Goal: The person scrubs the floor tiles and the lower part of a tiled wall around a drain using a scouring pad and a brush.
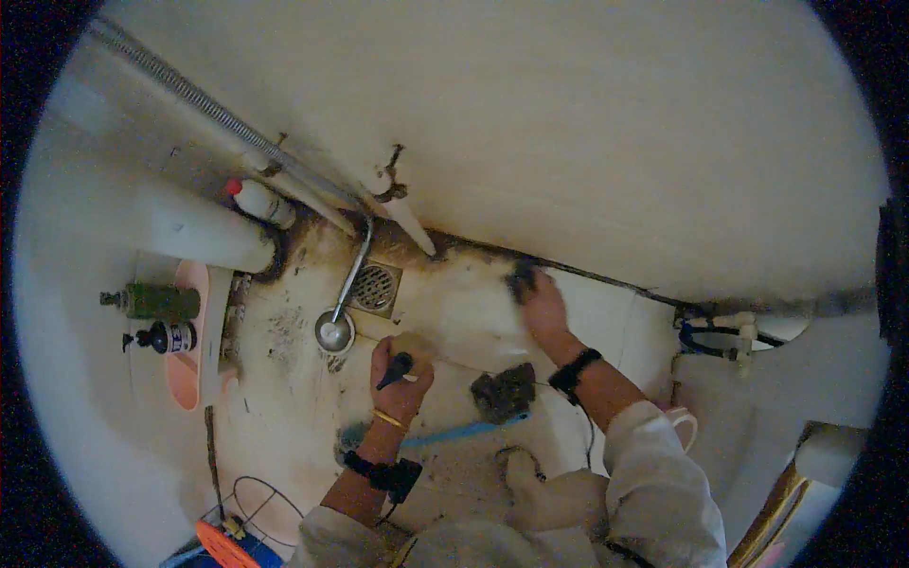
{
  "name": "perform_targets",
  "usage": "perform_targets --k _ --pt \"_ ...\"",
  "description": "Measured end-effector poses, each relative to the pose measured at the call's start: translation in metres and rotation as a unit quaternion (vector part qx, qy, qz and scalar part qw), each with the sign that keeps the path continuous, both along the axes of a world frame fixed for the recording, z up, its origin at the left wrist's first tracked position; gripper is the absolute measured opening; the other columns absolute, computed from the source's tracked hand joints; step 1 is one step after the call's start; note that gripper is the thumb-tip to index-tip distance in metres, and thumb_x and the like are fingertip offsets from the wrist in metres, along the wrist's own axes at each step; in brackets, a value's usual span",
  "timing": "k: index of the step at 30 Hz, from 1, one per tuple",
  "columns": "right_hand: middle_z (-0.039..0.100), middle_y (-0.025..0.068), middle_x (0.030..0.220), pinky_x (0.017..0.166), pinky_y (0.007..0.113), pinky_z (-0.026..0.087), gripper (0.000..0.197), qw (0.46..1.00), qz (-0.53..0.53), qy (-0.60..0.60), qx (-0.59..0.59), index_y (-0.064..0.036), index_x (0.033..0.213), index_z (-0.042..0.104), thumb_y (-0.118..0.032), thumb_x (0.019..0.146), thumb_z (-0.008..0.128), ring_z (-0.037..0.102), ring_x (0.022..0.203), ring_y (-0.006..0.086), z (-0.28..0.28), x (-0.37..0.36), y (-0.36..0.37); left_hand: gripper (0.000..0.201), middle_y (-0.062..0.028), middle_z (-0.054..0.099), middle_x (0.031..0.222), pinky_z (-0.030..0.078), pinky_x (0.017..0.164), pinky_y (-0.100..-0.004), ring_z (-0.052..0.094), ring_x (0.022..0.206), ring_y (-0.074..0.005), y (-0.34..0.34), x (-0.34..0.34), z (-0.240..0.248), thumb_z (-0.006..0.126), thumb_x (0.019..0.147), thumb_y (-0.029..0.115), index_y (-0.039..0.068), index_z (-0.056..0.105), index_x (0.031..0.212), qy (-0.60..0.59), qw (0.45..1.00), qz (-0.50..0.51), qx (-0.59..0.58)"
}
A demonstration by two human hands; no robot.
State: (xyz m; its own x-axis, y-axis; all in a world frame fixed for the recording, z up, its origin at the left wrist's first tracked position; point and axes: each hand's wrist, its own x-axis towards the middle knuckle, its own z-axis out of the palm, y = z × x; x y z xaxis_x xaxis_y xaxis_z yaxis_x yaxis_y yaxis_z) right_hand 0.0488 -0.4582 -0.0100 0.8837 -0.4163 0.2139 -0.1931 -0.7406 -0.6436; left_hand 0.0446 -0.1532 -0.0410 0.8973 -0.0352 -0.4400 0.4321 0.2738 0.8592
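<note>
Far left: translucent green pump bottle (163, 301) and dark bottle with black pump (169, 336), at a pink-and-white shelf (185, 386); likely to topple if an elbow caught them.

Centre left: chrome shower head (334, 332) on the stained, pale tiled floor (606, 303), near a square metal drain grate (376, 288). A sideways swing of the left hand could knock it.

Centre: left hand (405, 396), grip closed round a pale bottle with a black nozzle (399, 366), held tilted above the floor; a hard squeeze might spill its contents, if any. Below, a blue-handled brush (454, 434), partly hidden by the left forearm; a lowered arm could snag it.

Centre right: rough, dark brown lump (504, 391), material unclear, on the floor between the hands.

Right: right hand (546, 310), grip on a dark scrubbing pad (520, 281) against the floor, near the wall seam; knuckles could scrape the wall should the pad slip. Black wrist cable (593, 431) could catch.
</note>
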Motion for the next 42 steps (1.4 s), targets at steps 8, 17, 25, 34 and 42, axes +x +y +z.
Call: perform_targets --k 8,17,25,34,42 --pt "0.055 0.0218 0.111 0.086 0.047 0.045 0.035 0.936 0.147 0.013 -0.319 -0.0003 0.113 0.054 -0.019 0.084 0.052 0.053 0.099 0.0383 -0.046 0.003 -0.027 0.078 -0.0187 0.052 0.113 0.046 0.09 -0.0366 0.054 0.102 -0.0327 -0.058 0.004 0.041 0.079 0.059 0.017 -0.002 0.039 0.124 -0.275 0.855 -0.207 0.387" --pt "0.056 0.0178 0.113 0.09 0.044 0.044 0.032 0.973 0.182 0.044 -0.136 -0.0022 0.111 0.057 -0.018 0.084 0.057 0.053 0.103 0.0338 0.017 -0.014 -0.038 0.078 -0.018 0.05 0.111 0.046 0.088 -0.0375 0.054 0.1 -0.0336 -0.032 -0.009 -0.009 0.077 0.059 0.014 -0.002 0.037 0.124 -0.07 0.973 -0.145 0.167" --pt "0.046 0.0229 0.129 0.097 0.042 0.04 0.048 0.939 0.16 0.131 -0.276 0.0014 0.114 0.056 0.0 0.066 0.056 0.05 0.109 0.0373 -0.036 0.042 -0.002 0.079 -0.0176 0.05 0.112 0.046 0.087 -0.0368 0.055 0.1 -0.0329 -0.05 -0.003 0.047 0.078 0.058 0.014 -0.001 0.037 0.124 -0.244 0.905 -0.167 0.306" --pt "0.061 0.0175 0.108 0.093 0.045 0.042 0.024 0.987 0.114 0.099 -0.048 -0.0041 0.103 0.061 -0.019 0.085 0.053 0.053 0.107 0.0331 0.018 -0.004 -0.026 0.078 -0.0169 0.051 0.111 0.047 0.086 -0.0359 0.055 0.098 -0.0309 -0.027 0.0 -0.011 0.077 0.06 0.015 -0.001 0.036 0.125 -0.079 0.927 -0.23 0.287" --pt "0.051 0.0152 0.125 0.099 0.044 0.037 0.033 0.923 0.237 0.146 -0.268 -0.0026 0.11 0.059 -0.014 0.08 0.052 0.046 0.113 0.0347 -0.029 0.061 0.014 0.077 -0.0173 0.051 0.112 0.047 0.086 -0.0364 0.055 0.1 -0.0324 -0.015 -0.001 -0.024 0.077 0.061 0.015 0.0 0.036 0.125 -0.071 0.94 -0.209 0.26"
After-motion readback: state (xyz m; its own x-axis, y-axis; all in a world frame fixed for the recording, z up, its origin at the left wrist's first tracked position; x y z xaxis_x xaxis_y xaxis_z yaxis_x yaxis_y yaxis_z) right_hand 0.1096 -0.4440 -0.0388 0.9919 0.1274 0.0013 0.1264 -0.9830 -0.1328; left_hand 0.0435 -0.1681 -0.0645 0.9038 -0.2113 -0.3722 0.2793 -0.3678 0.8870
